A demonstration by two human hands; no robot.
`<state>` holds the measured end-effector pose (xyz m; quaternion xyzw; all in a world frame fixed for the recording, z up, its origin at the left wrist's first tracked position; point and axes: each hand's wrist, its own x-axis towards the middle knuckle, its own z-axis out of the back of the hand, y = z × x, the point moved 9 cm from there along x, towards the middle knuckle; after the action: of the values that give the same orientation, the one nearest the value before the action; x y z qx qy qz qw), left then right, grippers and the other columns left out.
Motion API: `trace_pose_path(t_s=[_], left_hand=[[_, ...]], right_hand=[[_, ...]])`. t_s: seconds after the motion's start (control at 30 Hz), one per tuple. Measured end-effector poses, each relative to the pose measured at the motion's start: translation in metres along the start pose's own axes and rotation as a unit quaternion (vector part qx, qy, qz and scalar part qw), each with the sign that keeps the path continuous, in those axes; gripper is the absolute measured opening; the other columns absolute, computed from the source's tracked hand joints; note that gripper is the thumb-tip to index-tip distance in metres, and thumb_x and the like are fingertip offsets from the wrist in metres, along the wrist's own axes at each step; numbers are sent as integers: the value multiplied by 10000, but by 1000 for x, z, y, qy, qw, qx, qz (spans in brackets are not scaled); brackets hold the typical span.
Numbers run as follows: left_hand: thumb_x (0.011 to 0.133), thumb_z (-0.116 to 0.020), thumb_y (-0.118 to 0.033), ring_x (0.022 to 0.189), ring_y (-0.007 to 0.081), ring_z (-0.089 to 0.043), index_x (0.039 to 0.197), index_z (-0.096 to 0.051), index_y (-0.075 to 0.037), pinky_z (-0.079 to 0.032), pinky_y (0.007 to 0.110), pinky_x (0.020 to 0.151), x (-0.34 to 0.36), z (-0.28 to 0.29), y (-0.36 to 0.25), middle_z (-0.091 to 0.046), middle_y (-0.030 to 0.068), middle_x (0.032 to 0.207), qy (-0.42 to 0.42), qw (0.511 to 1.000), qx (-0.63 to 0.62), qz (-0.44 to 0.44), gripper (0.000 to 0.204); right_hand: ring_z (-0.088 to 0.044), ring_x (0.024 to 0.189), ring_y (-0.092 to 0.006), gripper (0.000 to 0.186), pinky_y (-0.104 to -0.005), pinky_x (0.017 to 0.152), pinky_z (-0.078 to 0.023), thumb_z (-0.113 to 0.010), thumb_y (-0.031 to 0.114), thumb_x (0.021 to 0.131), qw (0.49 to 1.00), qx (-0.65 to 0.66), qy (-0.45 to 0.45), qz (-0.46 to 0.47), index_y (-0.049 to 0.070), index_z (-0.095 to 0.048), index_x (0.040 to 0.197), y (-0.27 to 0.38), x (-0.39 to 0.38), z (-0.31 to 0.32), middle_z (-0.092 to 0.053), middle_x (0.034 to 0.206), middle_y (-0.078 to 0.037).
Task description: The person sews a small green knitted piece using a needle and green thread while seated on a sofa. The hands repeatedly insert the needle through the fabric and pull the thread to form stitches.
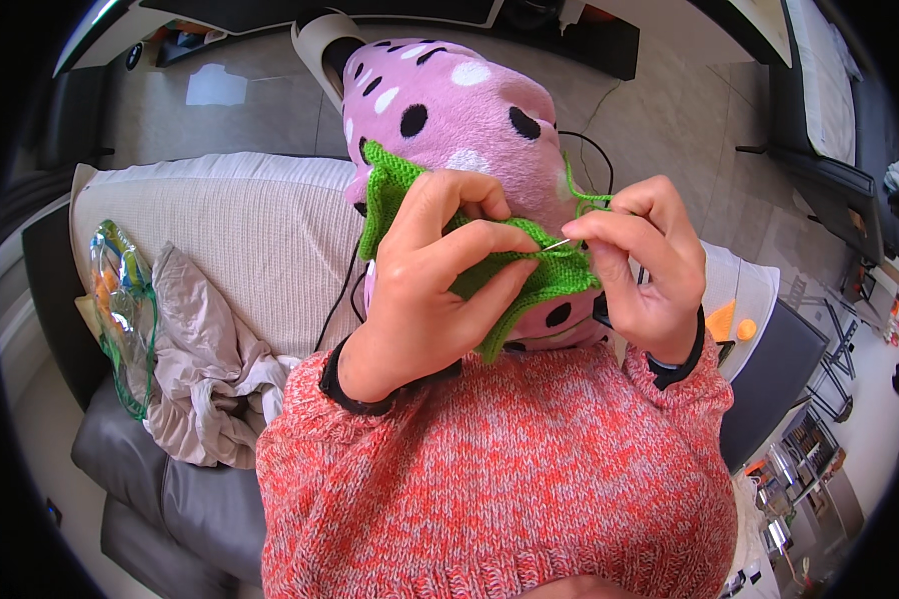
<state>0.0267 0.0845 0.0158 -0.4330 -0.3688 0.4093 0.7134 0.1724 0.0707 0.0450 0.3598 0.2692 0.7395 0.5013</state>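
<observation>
- The green knitted piece (pixel 529 275) is held up in mid-frame, over the person's lap and in front of a pink spotted plush cushion (pixel 449 110). It is bright green, ribbed, with pointed, leaf-like lobes along its edge, and folded over the fingers.
- A thin needle (pixel 561 243) pokes into its upper edge, with green yarn (pixel 584 195) looping up behind it.
- The step in hand looks like sewing a stitch through the edge of the piece; the next move would call for drawing the needle clear while the fabric is kept taut.
- The left hand (pixel 440 290) has its grip clamped on the green piece, thumb on top and fingers beneath.
- The right hand (pixel 639 260) has its grip pinched together on the needle.
- Both sleeves are of a red-and-white flecked jumper (pixel 499 479).
- To the left, on a grey sofa (pixel 150 479), lie a cream throw (pixel 230 240), a crumpled beige cloth (pixel 205 369) and a clear plastic bag of coloured things (pixel 120 299).
- To the right, two small orange shapes (pixel 731 321) lie on a white surface (pixel 759 290).
</observation>
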Motion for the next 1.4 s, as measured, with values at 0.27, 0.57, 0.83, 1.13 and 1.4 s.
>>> trace_pose_path(t_s=[0.27, 0.57, 0.83, 1.13, 1.4], left_hand=[[622, -740, 41, 835, 237, -549, 868, -671, -50, -455, 316, 695, 1, 1, -1, -552, 91, 927, -13, 1000, -16, -19, 271], [624, -744, 38, 829, 239, -548, 868, -674, -52, -453, 317, 693, 0, 1, -1, -552, 93, 923, -15, 999, -24, -20, 269], [627, -753, 36, 831, 237, -549, 867, -679, -54, -453, 316, 695, 1, 1, -2, -551, 90, 925, -9, 1000, -13, -25, 267], [627, -745, 80, 856, 201, -570, 866, -695, -19, -455, 286, 731, -2, 2, 1, -565, 85, 936, -22, 1000, -5, -3, 264], [628, -752, 71, 834, 209, -569, 878, -693, -25, -458, 295, 714, -3, 2, 0, -568, 83, 919, -30, 999, -2, -16, 274]], right_hand=[[-516, 664, -171, 183, -256, 558, -419, -651, -98, 783, 998, 61, 20, -14, 13, -674, 926, -7, 2, -3, -491, 808, -77], [-491, 714, -94, 91, -212, 603, -374, -600, -41, 873, 955, 261, 88, -115, 3, -665, 918, -38, -2, -25, -520, 835, -29], [-488, 778, -76, 85, -203, 670, -366, -584, 7, 917, 893, 391, 138, -175, 5, -667, 934, -54, -9, -46, -529, 853, -7], [-583, 809, -134, 150, -234, 687, -459, -649, -20, 856, 973, 201, 46, -105, 18, -703, 990, -36, -2, -27, -609, 937, -62], [-649, 1018, -344, 271, -359, 878, -507, -621, -41, 842, 998, 48, 46, 11, -55, -654, 1111, -2, -2, -20, -652, 1127, -230]])
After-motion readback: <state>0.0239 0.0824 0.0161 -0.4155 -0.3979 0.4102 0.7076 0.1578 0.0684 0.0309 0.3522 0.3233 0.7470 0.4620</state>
